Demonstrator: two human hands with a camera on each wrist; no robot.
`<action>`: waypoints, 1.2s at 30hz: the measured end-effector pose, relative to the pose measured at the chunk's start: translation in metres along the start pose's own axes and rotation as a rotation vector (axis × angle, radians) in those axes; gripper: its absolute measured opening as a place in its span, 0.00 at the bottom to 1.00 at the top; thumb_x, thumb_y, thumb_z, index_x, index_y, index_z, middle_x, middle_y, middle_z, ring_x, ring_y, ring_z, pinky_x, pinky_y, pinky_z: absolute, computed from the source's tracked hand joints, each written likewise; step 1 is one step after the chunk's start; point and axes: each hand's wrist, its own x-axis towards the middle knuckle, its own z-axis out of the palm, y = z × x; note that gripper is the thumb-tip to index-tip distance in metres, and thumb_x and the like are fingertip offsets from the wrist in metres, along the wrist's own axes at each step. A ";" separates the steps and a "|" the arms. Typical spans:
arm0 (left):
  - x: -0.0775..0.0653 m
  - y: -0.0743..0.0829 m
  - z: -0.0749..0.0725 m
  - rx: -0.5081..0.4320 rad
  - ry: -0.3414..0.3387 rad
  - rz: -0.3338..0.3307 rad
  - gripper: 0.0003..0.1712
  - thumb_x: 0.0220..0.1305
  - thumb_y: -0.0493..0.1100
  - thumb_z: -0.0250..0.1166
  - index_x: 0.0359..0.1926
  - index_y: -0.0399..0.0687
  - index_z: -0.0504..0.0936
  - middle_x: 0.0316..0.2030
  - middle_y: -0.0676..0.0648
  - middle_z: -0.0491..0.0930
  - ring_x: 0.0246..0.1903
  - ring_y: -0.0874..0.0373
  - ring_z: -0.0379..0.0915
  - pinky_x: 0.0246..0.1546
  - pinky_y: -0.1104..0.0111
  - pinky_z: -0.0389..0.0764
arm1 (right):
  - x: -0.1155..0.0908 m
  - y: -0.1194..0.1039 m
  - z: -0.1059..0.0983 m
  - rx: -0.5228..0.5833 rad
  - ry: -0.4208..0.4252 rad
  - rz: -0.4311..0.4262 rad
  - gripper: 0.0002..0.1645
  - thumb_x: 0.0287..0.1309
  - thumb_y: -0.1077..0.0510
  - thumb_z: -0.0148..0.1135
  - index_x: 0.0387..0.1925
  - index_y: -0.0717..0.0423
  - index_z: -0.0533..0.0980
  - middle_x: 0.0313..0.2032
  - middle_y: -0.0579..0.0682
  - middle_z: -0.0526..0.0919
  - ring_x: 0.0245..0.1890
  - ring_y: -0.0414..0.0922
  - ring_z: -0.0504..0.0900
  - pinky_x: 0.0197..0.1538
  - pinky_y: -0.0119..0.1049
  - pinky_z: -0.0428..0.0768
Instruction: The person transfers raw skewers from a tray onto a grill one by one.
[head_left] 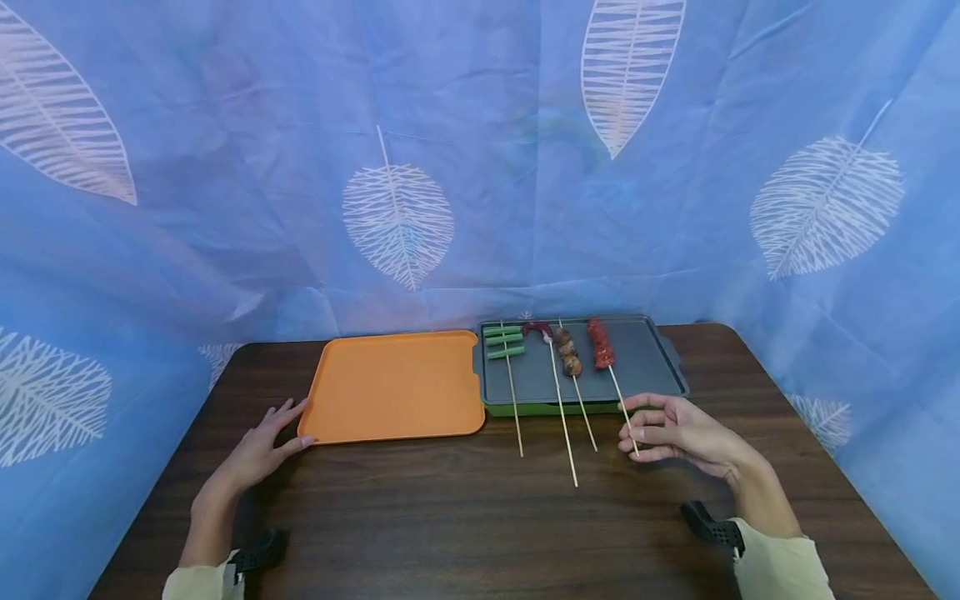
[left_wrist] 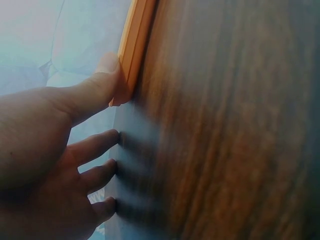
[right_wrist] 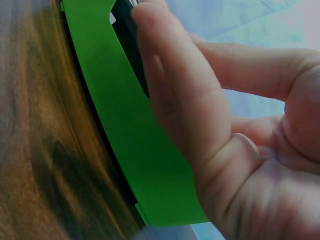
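Observation:
My right hand [head_left: 675, 433] pinches the lower stick of a skewer of red meat chunks [head_left: 602, 343]. The meat end lies over a dark grill plate [head_left: 641, 350] with a green base [head_left: 525, 409]. To its left on the plate rest a skewer of brown balls [head_left: 568, 352], a skewer with a dark red curled piece [head_left: 537, 327] and a skewer of green pieces [head_left: 504, 340]. Their sticks overhang the front edge. My left hand [head_left: 258, 446] touches the near left corner of an orange tray [head_left: 397, 387]. In the left wrist view its thumb [left_wrist: 100, 82] meets the tray rim and the other fingers are spread.
The tray and grill stand side by side at the back of a dark wooden table [head_left: 450, 517]. A blue cloth with white leaf prints [head_left: 487, 208] hangs behind the table. Black wrist straps [head_left: 712, 527] sit on both arms.

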 end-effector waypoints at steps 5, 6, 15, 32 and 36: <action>0.000 0.001 0.000 -0.003 0.010 0.008 0.47 0.65 0.59 0.61 0.76 0.47 0.52 0.74 0.27 0.43 0.73 0.25 0.29 0.59 0.22 0.35 | -0.002 0.001 0.000 0.010 0.013 0.008 0.29 0.70 0.68 0.48 0.66 0.73 0.50 0.46 0.54 0.84 0.49 0.51 0.86 0.54 0.48 0.82; 0.000 0.001 0.000 -0.003 0.012 0.015 0.47 0.65 0.58 0.61 0.76 0.46 0.52 0.74 0.27 0.43 0.72 0.25 0.29 0.59 0.23 0.35 | -0.002 0.000 0.000 0.011 0.017 0.009 0.29 0.70 0.68 0.47 0.66 0.74 0.49 0.46 0.54 0.84 0.49 0.51 0.86 0.54 0.48 0.82; 0.002 0.000 -0.001 -0.013 0.008 0.022 0.47 0.66 0.58 0.61 0.76 0.46 0.52 0.74 0.27 0.42 0.72 0.25 0.29 0.60 0.23 0.34 | -0.001 -0.002 0.000 -0.023 0.046 0.033 0.31 0.71 0.67 0.48 0.67 0.73 0.48 0.48 0.58 0.84 0.50 0.52 0.86 0.53 0.49 0.83; -0.013 -0.012 0.002 -0.021 0.041 -0.013 0.46 0.66 0.59 0.61 0.76 0.47 0.52 0.75 0.28 0.43 0.73 0.26 0.29 0.60 0.23 0.35 | 0.003 -0.014 -0.006 -0.210 0.088 0.018 0.28 0.73 0.60 0.49 0.66 0.72 0.58 0.50 0.54 0.85 0.53 0.54 0.83 0.54 0.53 0.81; -0.006 -0.008 0.000 0.002 0.032 -0.023 0.47 0.66 0.61 0.60 0.76 0.48 0.52 0.75 0.29 0.43 0.73 0.26 0.31 0.60 0.23 0.39 | -0.004 -0.020 -0.007 -0.329 0.215 -0.055 0.28 0.73 0.58 0.50 0.66 0.71 0.60 0.48 0.56 0.85 0.50 0.50 0.86 0.51 0.49 0.83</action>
